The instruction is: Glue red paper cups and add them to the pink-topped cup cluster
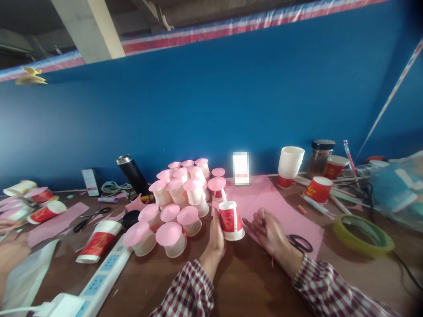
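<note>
My left hand (215, 237) is closed around the left side of a red and white paper cup (230, 221), which stands upside down with its wide rim low. A narrow white strip (224, 195) rises at the cup's upper edge. Just right of the cup is my right hand (268, 232), apart from it. Its upper fingers are curled together, and a finger points toward the cup; anything pinched there is too small to tell. To the left stand several upturned cups topped with pink paper discs (169, 233). Behind my hands lies pink paper (264, 193), with black-handled scissors (301, 243) on it.
Yellow tape (363, 235), a red cup (318, 189) and stacked white cups (291, 163) are at right. A power strip (104, 270), cup stack (99, 241) and black flask (132, 174) are at left. Another person's hand (13, 251) shows far left. A blue partition (211, 101) stands behind.
</note>
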Demonstrator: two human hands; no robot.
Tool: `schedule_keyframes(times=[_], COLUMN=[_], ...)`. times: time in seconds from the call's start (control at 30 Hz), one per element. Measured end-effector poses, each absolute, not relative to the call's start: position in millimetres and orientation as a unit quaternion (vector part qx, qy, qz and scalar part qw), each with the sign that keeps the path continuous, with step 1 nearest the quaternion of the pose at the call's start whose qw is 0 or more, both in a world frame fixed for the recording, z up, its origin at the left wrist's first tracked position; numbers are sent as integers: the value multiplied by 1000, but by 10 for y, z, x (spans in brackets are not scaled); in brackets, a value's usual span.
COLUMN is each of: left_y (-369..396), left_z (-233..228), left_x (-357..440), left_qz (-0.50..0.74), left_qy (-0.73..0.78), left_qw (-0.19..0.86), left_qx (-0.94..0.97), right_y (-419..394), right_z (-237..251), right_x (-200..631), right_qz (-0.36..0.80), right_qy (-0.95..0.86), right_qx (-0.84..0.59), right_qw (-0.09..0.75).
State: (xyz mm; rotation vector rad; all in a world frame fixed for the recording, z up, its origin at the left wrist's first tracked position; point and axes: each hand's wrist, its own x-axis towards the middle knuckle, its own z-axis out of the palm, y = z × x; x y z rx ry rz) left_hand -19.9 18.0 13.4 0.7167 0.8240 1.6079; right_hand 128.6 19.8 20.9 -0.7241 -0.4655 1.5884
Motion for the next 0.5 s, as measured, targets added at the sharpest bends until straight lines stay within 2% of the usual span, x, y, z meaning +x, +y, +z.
schedule_keyframes(times=[0.3,0.5], left_y=[198,199], left_z=[84,105], left_x=[-191,-187], left_qz=[670,657], left_qy=[342,341], left_qw=[586,605], left_qx=[300,294], right_y=[195,188], right_z=[215,189], right_x=[1277,1260], right_qz=[691,657], right_qy=[-202,-280], right_qx=[-325,-320], right_qw=[614,622])
